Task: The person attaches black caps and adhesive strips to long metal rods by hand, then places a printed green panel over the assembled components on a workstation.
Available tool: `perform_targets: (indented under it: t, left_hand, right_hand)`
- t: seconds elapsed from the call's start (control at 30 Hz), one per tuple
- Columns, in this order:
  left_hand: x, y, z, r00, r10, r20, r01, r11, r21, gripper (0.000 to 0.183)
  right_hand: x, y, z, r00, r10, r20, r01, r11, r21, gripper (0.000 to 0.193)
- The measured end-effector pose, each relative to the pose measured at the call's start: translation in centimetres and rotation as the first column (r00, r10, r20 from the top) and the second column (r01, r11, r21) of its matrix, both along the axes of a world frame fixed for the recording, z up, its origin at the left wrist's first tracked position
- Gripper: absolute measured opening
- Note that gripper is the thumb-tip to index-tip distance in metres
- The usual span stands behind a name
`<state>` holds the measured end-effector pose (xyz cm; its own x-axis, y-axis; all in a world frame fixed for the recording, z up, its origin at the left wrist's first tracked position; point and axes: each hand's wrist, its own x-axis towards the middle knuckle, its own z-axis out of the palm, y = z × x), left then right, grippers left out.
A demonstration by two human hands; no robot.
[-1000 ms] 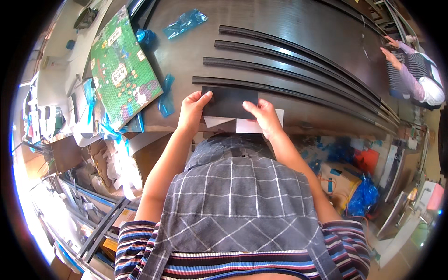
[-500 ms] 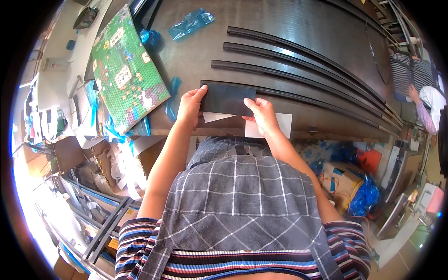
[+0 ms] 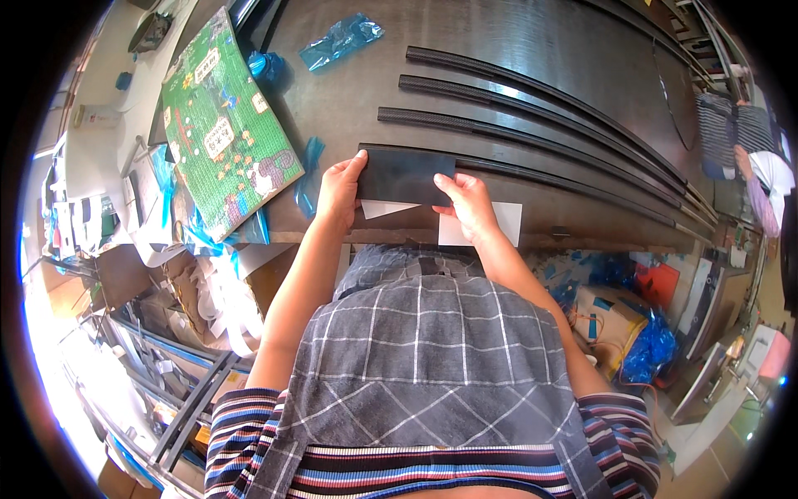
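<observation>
My left hand [image 3: 338,190] pinches the left edge of a dark, flat rectangular sheet [image 3: 405,176], thumb on top. Its right end is gripped by my right hand [image 3: 468,205], the thumb pressed on the near corner. The sheet lies over the near end of the closest long black strip [image 3: 532,176], hiding part of it. White cards sit below: one [image 3: 384,209] peeks out under the sheet's near edge, the other [image 3: 504,223] lies partly under my right hand. Three more black strips [image 3: 465,121] run side by side beyond, toward the right.
A green illustrated board [image 3: 224,125] rests at the table's left, with crumpled blue film [image 3: 341,41] and more blue scraps [image 3: 309,175] around. Another person [image 3: 761,179] is at the far right. Below the table's front edge are a cardboard box [image 3: 611,320] and blue plastic [image 3: 652,349].
</observation>
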<state>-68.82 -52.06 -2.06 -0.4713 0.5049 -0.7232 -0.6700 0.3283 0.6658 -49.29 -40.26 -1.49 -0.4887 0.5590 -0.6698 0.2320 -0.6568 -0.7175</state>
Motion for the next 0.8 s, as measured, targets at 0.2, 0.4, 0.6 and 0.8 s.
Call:
perform_targets:
  t: [0.2, 0.4, 0.6, 0.8]
  left_hand:
    - [0.5, 0.8, 1.4, 0.999, 0.050, -0.007, -0.050, 0.999, -0.017, 0.033]
    - [0.8, 0.8, 1.3, 0.998, 0.053, -0.026, -0.053, 0.999, -0.013, 0.035]
    - [0.7, 0.8, 1.4, 0.999, 0.025, -0.045, -0.026, 1.000, -0.015, 0.035]
    - [0.3, 0.4, 0.4, 0.998, 0.014, -0.063, -0.015, 1.000, -0.013, 0.034]
  right_hand:
    - [-0.1, 0.0, 0.1, 1.000, -0.001, 0.008, 0.001, 1.000, 0.008, 0.025]
    - [0.0, 0.1, 0.0, 0.999, -0.035, 0.032, 0.035, 0.999, -0.014, 0.026]
    - [0.0, -0.1, 0.0, 0.998, -0.063, 0.012, 0.064, 0.998, -0.013, 0.029]
    - [0.0, -0.3, -0.2, 0.998, -0.065, 0.008, 0.065, 0.998, 0.001, 0.027]
